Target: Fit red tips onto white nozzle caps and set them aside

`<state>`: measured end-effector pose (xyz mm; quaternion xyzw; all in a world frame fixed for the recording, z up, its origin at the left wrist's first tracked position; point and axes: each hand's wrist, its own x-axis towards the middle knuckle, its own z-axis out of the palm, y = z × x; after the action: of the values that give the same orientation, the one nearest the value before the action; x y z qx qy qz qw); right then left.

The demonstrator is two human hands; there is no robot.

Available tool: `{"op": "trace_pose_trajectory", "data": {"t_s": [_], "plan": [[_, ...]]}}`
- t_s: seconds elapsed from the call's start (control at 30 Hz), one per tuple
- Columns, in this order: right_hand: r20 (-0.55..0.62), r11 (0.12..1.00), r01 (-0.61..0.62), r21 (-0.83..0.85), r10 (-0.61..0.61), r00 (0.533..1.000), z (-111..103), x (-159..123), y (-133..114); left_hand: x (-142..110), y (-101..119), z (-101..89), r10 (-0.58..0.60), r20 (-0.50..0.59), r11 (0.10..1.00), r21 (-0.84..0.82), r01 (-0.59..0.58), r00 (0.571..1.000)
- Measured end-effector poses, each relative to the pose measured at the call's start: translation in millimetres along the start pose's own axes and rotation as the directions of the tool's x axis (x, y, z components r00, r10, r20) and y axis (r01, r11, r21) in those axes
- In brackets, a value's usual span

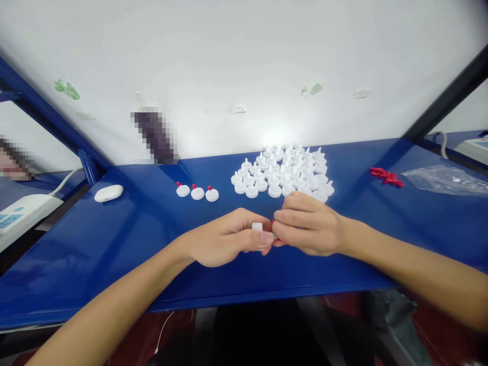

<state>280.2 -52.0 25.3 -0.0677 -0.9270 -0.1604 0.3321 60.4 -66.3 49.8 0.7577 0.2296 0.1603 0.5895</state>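
Observation:
My left hand (224, 239) is closed around a white nozzle cap (257, 226), its thumb pressed along the side, and the spout points right. At the spout's end, the fingers of my right hand (310, 224) are pinched together. A speck of red shows between the hands, apparently a small red tip cap (273, 221), mostly hidden by the fingers. Beyond my right hand stands a cluster of white nozzle caps (274, 178), spouts up. Three white caps with red tips (197, 193) stand in a row to the left.
A pile of small red tip caps (386, 177) lies at the right, beside a clear plastic bag (446, 180). A white earbud case (109, 193) rests at the left of the blue table (114, 244). A power strip (26, 216) sits at the far left.

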Motion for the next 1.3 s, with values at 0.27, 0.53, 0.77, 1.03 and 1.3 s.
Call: {"op": "trace_pose_trajectory", "data": {"t_s": [0.27,0.53,0.77,1.03,1.3], "plan": [[-0.001,0.998,-0.045,0.044,0.046,0.999,4.7,0.2,3.0,0.0,-4.6,-6.9,-0.045,-0.020,0.999,-0.018,0.045,0.999],[0.157,0.962,-0.233,0.144,0.211,0.965,7.7,-0.9,2.8,1.7,-19.2,-10.1,0.130,-0.170,0.935,0.349,-0.064,0.977],[0.175,0.936,-0.306,0.174,0.277,0.945,8.5,-1.0,2.9,3.6,-23.4,-6.8,0.263,-0.226,0.867,0.483,-0.126,0.938],[0.197,0.920,-0.375,0.114,0.349,0.916,8.7,-3.0,3.4,3.1,-28.7,-11.4,0.271,-0.243,0.849,0.516,-0.113,0.931],[0.286,0.847,-0.530,-0.049,0.520,0.805,7.2,-8.1,17.8,-8.2,-33.5,-53.0,0.449,-0.483,0.656,0.750,0.090,0.752]]}}
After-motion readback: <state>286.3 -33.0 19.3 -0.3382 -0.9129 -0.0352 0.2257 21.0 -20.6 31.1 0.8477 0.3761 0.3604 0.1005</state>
